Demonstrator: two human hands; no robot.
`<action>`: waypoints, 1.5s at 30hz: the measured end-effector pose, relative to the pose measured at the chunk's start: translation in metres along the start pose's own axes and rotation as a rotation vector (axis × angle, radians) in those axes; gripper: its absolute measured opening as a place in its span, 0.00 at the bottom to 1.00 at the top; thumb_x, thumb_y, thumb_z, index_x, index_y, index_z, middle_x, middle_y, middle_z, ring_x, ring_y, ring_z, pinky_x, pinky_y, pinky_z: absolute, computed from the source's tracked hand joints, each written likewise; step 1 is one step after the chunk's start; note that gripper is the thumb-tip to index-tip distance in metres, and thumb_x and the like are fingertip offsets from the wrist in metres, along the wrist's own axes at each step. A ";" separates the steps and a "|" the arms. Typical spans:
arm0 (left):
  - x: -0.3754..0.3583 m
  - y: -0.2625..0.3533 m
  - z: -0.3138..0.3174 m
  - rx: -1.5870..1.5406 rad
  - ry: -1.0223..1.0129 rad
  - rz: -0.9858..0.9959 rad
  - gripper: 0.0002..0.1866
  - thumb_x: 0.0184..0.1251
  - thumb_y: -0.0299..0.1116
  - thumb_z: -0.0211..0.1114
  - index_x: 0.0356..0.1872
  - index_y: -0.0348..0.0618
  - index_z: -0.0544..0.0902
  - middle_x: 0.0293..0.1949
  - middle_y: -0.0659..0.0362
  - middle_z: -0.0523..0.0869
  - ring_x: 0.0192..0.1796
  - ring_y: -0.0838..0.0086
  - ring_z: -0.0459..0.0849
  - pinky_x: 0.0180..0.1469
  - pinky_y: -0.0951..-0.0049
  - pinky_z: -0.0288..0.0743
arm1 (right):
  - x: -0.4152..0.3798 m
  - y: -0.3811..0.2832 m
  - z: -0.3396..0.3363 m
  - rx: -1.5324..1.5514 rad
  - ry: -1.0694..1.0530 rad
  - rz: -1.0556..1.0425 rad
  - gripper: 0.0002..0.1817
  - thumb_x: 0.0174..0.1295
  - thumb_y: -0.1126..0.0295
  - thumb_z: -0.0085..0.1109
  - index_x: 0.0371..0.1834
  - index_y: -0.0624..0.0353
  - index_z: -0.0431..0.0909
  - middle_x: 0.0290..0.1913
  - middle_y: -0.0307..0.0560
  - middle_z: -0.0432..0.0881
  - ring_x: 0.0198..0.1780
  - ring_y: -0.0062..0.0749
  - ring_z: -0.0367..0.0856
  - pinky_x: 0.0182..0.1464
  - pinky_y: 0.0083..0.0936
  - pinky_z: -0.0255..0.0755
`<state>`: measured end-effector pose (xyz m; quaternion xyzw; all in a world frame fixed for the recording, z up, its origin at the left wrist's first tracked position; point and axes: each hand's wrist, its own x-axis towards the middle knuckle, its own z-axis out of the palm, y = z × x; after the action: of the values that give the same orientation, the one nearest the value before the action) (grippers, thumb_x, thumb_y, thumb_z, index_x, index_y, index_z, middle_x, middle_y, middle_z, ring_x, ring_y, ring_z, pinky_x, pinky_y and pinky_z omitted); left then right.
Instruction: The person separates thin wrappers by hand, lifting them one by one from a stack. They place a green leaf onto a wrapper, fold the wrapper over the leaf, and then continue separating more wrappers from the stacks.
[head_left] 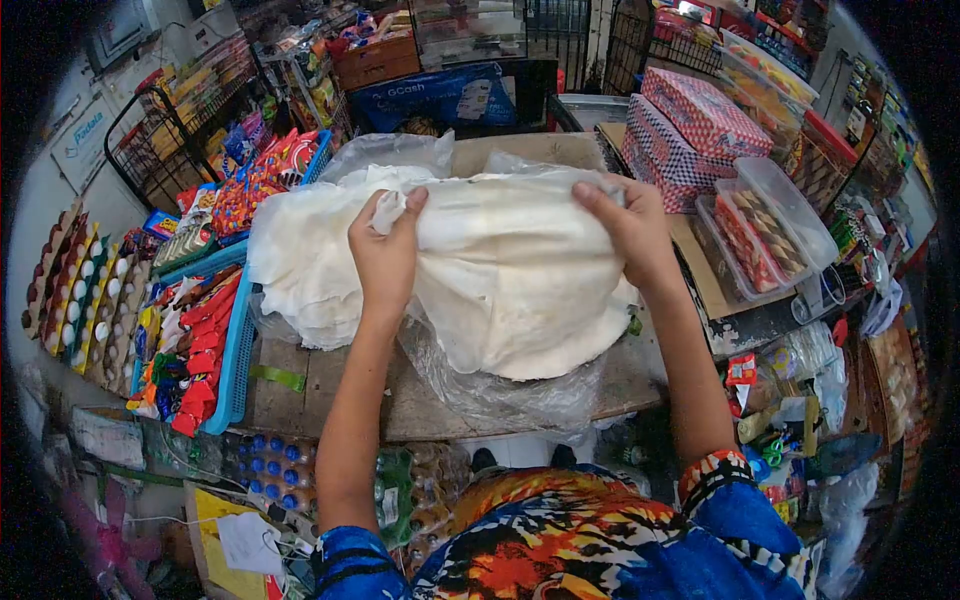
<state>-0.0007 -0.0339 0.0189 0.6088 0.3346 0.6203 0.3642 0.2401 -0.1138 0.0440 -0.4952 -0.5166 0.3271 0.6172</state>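
Between my hands a floppy stack of thin, round, off-white spring roll wrappers (520, 290) is held up by its far edge and drapes toward me. My left hand (388, 250) pinches the edge near its left end, where a small piece sticks up by the thumb. My right hand (638, 225) is closed on the right end, thumb on top and fingers hidden underneath. More spring roll wrappers (300, 260) lie in a pile to the left, on clear plastic (390, 152). Crumpled clear plastic (500, 400) also sits beneath the held stack.
The wooden table (320, 400) has a blue basket (238, 375) of snack packets along its left side. Egg trays (95, 290) stand farther left. At the right are checkered boxes (700, 115) and a clear container (755, 235) of rolled wafers. Bottles (270, 465) stand below the table's front edge.
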 end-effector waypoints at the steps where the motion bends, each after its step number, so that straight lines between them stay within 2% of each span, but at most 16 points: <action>1: 0.001 0.001 -0.001 -0.023 0.031 -0.006 0.10 0.64 0.33 0.68 0.36 0.36 0.82 0.34 0.64 0.83 0.36 0.83 0.76 0.42 0.81 0.70 | -0.001 0.001 -0.005 0.053 0.045 0.016 0.14 0.59 0.67 0.64 0.38 0.70 0.82 0.31 0.44 0.84 0.30 0.20 0.80 0.34 0.19 0.73; 6: 0.011 0.002 -0.012 -0.081 0.235 -0.006 0.14 0.63 0.34 0.68 0.37 0.29 0.82 0.34 0.59 0.84 0.39 0.80 0.77 0.45 0.78 0.71 | -0.007 0.003 -0.033 0.209 0.204 0.062 0.15 0.60 0.68 0.64 0.44 0.69 0.81 0.35 0.46 0.85 0.33 0.24 0.82 0.35 0.21 0.75; 9: 0.025 -0.012 -0.035 -0.084 0.383 -0.072 0.27 0.59 0.39 0.73 0.49 0.25 0.76 0.46 0.51 0.82 0.45 0.72 0.79 0.51 0.75 0.72 | -0.009 0.010 -0.055 0.340 0.353 0.014 0.15 0.60 0.69 0.64 0.45 0.70 0.79 0.39 0.48 0.84 0.34 0.27 0.83 0.38 0.23 0.77; 16: 0.050 0.006 -0.087 -0.144 0.594 0.032 0.18 0.63 0.35 0.68 0.47 0.31 0.80 0.41 0.53 0.85 0.41 0.70 0.84 0.42 0.69 0.80 | -0.016 0.007 -0.107 0.216 0.589 -0.128 0.15 0.61 0.66 0.64 0.43 0.67 0.79 0.37 0.48 0.84 0.33 0.28 0.83 0.36 0.24 0.78; 20: 0.086 0.004 -0.152 -0.318 0.521 0.061 0.13 0.65 0.33 0.65 0.45 0.36 0.80 0.41 0.55 0.85 0.40 0.67 0.86 0.38 0.66 0.84 | -0.020 -0.024 -0.125 0.393 0.486 -0.092 0.14 0.62 0.65 0.62 0.44 0.64 0.78 0.35 0.45 0.83 0.30 0.28 0.84 0.32 0.26 0.79; 23: 0.111 0.004 -0.176 -0.268 0.252 -0.302 0.14 0.63 0.33 0.66 0.46 0.36 0.80 0.41 0.56 0.85 0.37 0.68 0.85 0.35 0.68 0.84 | -0.015 -0.039 -0.102 0.374 0.306 -0.095 0.15 0.62 0.65 0.62 0.46 0.64 0.77 0.34 0.43 0.83 0.29 0.25 0.83 0.32 0.24 0.79; 25: 0.125 -0.004 -0.198 0.071 0.108 -0.297 0.17 0.58 0.33 0.70 0.46 0.38 0.80 0.42 0.55 0.85 0.38 0.67 0.85 0.39 0.67 0.82 | -0.007 -0.054 -0.073 0.461 0.200 0.021 0.11 0.64 0.64 0.60 0.42 0.61 0.78 0.30 0.40 0.83 0.25 0.22 0.81 0.28 0.19 0.78; 26: 0.131 -0.018 -0.215 0.615 0.118 -0.082 0.20 0.55 0.34 0.71 0.48 0.37 0.80 0.43 0.53 0.84 0.43 0.65 0.83 0.45 0.65 0.78 | -0.003 -0.062 -0.058 0.465 0.192 0.016 0.11 0.64 0.64 0.60 0.42 0.61 0.78 0.30 0.40 0.83 0.25 0.22 0.81 0.28 0.19 0.78; 28: 0.123 -0.041 -0.228 1.263 0.540 0.263 0.22 0.56 0.37 0.70 0.49 0.35 0.80 0.44 0.50 0.84 0.46 0.65 0.82 0.50 0.65 0.74 | 0.003 -0.076 -0.024 0.503 0.032 0.145 0.15 0.63 0.61 0.59 0.45 0.62 0.77 0.33 0.41 0.83 0.26 0.23 0.81 0.29 0.22 0.77; 32: 0.109 -0.039 -0.235 1.129 0.543 0.376 0.20 0.60 0.36 0.67 0.50 0.33 0.79 0.43 0.49 0.85 0.42 0.66 0.82 0.48 0.67 0.75 | 0.041 -0.081 0.052 0.496 -0.548 0.288 0.14 0.63 0.60 0.57 0.40 0.61 0.76 0.35 0.44 0.83 0.31 0.25 0.83 0.35 0.25 0.78; 34: 0.106 -0.023 -0.225 0.636 0.421 0.234 0.18 0.63 0.34 0.65 0.51 0.34 0.79 0.42 0.53 0.85 0.41 0.68 0.83 0.47 0.70 0.75 | 0.067 -0.097 0.106 0.496 -0.721 0.215 0.13 0.63 0.63 0.57 0.40 0.64 0.76 0.33 0.48 0.83 0.33 0.29 0.84 0.37 0.29 0.80; 36: 0.099 -0.023 -0.226 0.512 0.366 0.146 0.14 0.68 0.33 0.58 0.51 0.37 0.80 0.40 0.59 0.86 0.41 0.71 0.84 0.47 0.72 0.75 | 0.103 -0.117 0.155 0.536 -0.691 0.180 0.15 0.63 0.63 0.58 0.41 0.66 0.75 0.34 0.48 0.83 0.34 0.29 0.83 0.37 0.27 0.80; 38: 0.094 -0.038 -0.235 -0.041 0.202 0.198 0.17 0.72 0.38 0.55 0.55 0.41 0.78 0.43 0.60 0.84 0.46 0.72 0.83 0.48 0.73 0.75 | 0.131 -0.131 0.195 0.616 -0.609 0.106 0.18 0.64 0.63 0.59 0.44 0.71 0.74 0.34 0.50 0.82 0.35 0.29 0.82 0.36 0.24 0.79; 39: 0.095 -0.044 -0.229 -0.310 0.368 0.144 0.22 0.75 0.45 0.49 0.60 0.42 0.73 0.47 0.56 0.83 0.49 0.72 0.81 0.51 0.71 0.76 | 0.135 -0.131 0.211 0.635 -0.590 0.162 0.16 0.65 0.64 0.58 0.42 0.69 0.76 0.33 0.49 0.82 0.34 0.30 0.82 0.36 0.25 0.78; 44: 0.089 -0.046 -0.256 -0.046 0.183 0.156 0.28 0.74 0.53 0.47 0.63 0.41 0.68 0.51 0.51 0.81 0.54 0.69 0.79 0.55 0.68 0.75 | 0.176 -0.028 0.244 0.274 -0.414 0.073 0.11 0.60 0.72 0.59 0.42 0.69 0.76 0.38 0.52 0.83 0.36 0.39 0.85 0.39 0.38 0.82; 45: 0.089 -0.030 -0.252 -0.026 0.220 -0.144 0.29 0.74 0.54 0.47 0.62 0.40 0.69 0.50 0.49 0.81 0.52 0.68 0.81 0.54 0.67 0.76 | 0.182 -0.003 0.238 0.097 -0.410 0.079 0.12 0.60 0.73 0.59 0.43 0.71 0.77 0.36 0.52 0.83 0.36 0.37 0.85 0.37 0.34 0.81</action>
<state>-0.2506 0.0649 0.0300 0.5065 0.4073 0.6600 0.3768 0.0569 0.1174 0.0982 -0.4079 -0.5953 0.4696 0.5087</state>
